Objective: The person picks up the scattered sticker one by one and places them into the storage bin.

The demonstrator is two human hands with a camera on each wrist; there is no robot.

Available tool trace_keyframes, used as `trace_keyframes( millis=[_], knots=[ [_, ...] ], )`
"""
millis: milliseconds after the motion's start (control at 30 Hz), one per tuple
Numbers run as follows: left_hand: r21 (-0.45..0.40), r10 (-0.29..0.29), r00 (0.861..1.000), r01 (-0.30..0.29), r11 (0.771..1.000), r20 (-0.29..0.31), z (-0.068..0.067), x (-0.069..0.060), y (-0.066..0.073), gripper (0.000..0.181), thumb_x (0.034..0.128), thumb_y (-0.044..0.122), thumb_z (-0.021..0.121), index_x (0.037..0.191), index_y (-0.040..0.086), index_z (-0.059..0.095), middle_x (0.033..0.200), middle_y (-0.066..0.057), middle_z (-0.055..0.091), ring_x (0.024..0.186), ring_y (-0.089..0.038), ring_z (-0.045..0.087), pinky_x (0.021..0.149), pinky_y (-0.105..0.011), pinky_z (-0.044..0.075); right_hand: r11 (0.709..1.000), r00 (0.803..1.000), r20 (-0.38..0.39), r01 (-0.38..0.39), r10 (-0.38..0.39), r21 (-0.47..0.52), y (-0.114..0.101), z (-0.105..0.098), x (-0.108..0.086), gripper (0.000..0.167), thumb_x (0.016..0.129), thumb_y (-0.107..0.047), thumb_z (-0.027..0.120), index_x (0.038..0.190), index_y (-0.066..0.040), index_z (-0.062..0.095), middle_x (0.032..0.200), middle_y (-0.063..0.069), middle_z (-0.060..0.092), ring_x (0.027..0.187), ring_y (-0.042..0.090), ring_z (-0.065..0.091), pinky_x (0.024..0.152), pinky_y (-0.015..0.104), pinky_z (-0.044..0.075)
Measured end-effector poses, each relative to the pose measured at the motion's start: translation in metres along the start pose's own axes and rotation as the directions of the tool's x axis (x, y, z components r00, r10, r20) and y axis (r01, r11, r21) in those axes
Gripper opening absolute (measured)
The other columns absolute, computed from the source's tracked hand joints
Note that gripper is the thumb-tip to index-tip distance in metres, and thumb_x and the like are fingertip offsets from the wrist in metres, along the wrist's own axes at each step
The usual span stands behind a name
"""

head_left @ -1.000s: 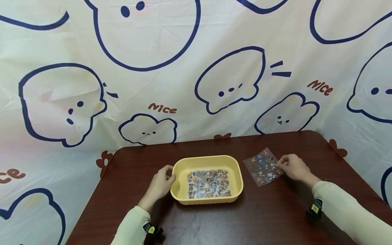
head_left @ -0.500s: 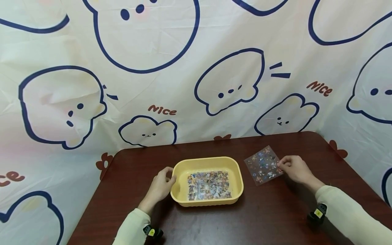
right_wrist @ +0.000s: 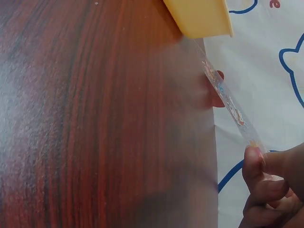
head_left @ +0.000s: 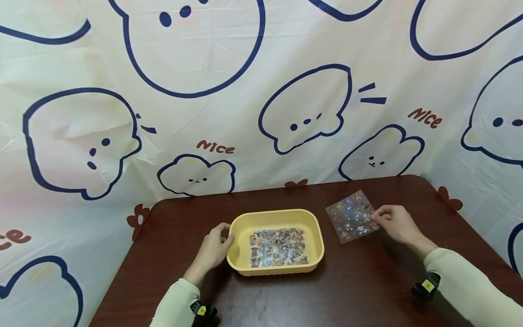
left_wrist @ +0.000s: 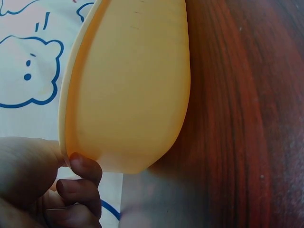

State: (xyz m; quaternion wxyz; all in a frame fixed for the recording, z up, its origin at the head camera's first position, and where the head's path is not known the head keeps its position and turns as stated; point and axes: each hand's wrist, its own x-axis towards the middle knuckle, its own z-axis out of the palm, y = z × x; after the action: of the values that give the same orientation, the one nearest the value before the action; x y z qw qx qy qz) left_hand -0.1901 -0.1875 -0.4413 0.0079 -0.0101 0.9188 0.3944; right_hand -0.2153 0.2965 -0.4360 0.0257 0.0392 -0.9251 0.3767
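A yellow plastic basin (head_left: 276, 271) stands on the table in the head view. My left hand (head_left: 213, 247) pinches its left rim between thumb and fingers, and the left wrist view shows this grip on the basin's end (left_wrist: 128, 90). Flat in the basin lies a sheet or stack (head_left: 278, 247) covered in small dense colourful figures. Right of the basin, my right hand (head_left: 397, 222) pinches one corner of a clear sticker sheet (head_left: 350, 217) with scattered small figures. The right wrist view has this clear sheet (right_wrist: 232, 109) nearly edge-on, raised off the table.
A dark reddish-brown table (head_left: 261, 302) carries everything. Its far edge meets a pale hanging cloth (head_left: 253, 122) printed with blue-outlined bears. A black band with a small device (head_left: 426, 286) sits on the right wrist, and another device (head_left: 203, 310) on the left.
My right hand has shifted slightly right, and the clear sticker sheet has tilted a little with it. The left hand and the basin have stayed in place.
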Motion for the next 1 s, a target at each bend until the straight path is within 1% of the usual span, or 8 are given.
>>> trace_keyframes(
  millis=[267,433,600,700,833,933,1000],
  knots=[
    [0.002,0.002,1.000,-0.002,1.000,-0.003,0.001,0.000,0.000,0.029,0.0984,0.013,0.060,0.125,0.002,0.060,0.080,-0.014,0.072,0.065,-0.018,0.066,0.056,-0.027,0.049,0.999,1.000,-0.009,-0.008,0.008,0.038,-0.009,-0.004,-0.001,0.020,0.102,-0.013,0.057,0.100,0.005,0.066,0.076,0.007,0.073,0.054,0.008,0.043,0.047,0.028,0.035],
    [0.006,0.009,1.000,-0.009,1.000,-0.002,0.001,0.000,-0.001,0.028,0.0984,0.012,0.060,0.124,0.002,0.060,0.081,-0.014,0.073,0.067,-0.018,0.067,0.057,-0.028,0.049,0.999,1.000,-0.012,0.000,0.000,0.035,-0.014,-0.006,-0.002,0.022,0.103,-0.015,0.057,0.101,0.005,0.066,0.075,0.007,0.073,0.054,0.009,0.044,0.047,0.028,0.035],
    [0.004,0.001,1.000,-0.001,1.000,0.003,0.001,0.000,-0.001,0.029,0.0984,0.013,0.060,0.125,0.002,0.060,0.084,-0.014,0.073,0.069,-0.019,0.068,0.058,-0.028,0.050,0.999,1.000,-0.023,0.005,-0.004,0.045,-0.017,-0.006,-0.002,0.022,0.103,-0.016,0.056,0.101,0.005,0.066,0.074,0.008,0.072,0.054,0.010,0.043,0.047,0.029,0.035],
    [0.006,0.007,1.000,-0.007,1.000,0.000,0.001,0.001,-0.002,0.030,0.0984,0.013,0.060,0.126,0.001,0.059,0.084,-0.014,0.073,0.069,-0.019,0.068,0.057,-0.028,0.050,0.998,0.999,-0.035,0.009,-0.007,0.056,-0.021,-0.008,-0.003,0.022,0.103,-0.015,0.056,0.102,0.005,0.066,0.076,0.009,0.073,0.057,0.009,0.048,0.048,0.029,0.035],
    [0.001,0.002,1.000,-0.002,1.000,-0.003,0.001,0.002,-0.002,0.030,0.0982,0.013,0.060,0.125,0.002,0.059,0.080,-0.014,0.072,0.066,-0.019,0.067,0.056,-0.028,0.049,0.998,0.999,-0.052,0.017,-0.014,0.063,-0.027,-0.010,-0.004,0.023,0.104,-0.015,0.056,0.103,0.005,0.066,0.077,0.009,0.073,0.054,0.009,0.046,0.046,0.029,0.034],
    [0.002,-0.006,1.000,0.006,1.000,0.002,0.001,0.001,-0.001,0.030,0.0981,0.013,0.061,0.126,0.002,0.059,0.078,-0.013,0.072,0.065,-0.019,0.066,0.056,-0.028,0.049,0.998,0.998,-0.056,0.012,-0.008,0.065,-0.031,-0.011,-0.005,0.024,0.104,-0.016,0.056,0.104,0.006,0.065,0.075,0.009,0.072,0.049,0.010,0.038,0.044,0.029,0.033],
    [0.007,-0.004,1.000,0.004,1.000,0.003,0.001,0.001,-0.001,0.030,0.0980,0.013,0.061,0.126,0.002,0.059,0.078,-0.013,0.072,0.064,-0.019,0.066,0.055,-0.028,0.049,0.998,0.998,-0.056,0.007,-0.003,0.069,-0.034,-0.012,-0.006,0.024,0.104,-0.017,0.056,0.105,0.006,0.065,0.076,0.009,0.072,0.049,0.010,0.038,0.043,0.030,0.033]
  ],
)
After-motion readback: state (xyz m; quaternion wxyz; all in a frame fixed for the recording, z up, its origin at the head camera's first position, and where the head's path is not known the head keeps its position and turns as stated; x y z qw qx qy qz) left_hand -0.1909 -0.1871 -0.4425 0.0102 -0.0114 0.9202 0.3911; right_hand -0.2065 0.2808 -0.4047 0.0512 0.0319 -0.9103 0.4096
